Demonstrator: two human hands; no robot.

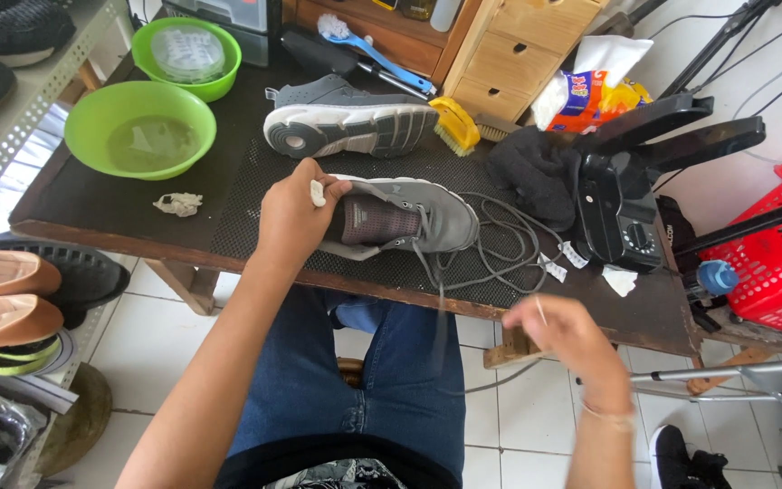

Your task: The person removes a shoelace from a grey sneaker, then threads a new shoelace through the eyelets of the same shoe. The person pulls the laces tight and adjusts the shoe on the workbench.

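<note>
On the dark table (138, 204), the left hand (293, 217) grips the heel of a grey shoe (405, 222), fingers closed on it with a small white wad. The right hand (565, 337), below the table edge, pinches a grey lace (500, 237) running from the shoe. A second shoe (350, 122) lies behind.

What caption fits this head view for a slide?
Left hand steadies a grey sneaker on the dark table while the right hand pulls its lace.
</note>
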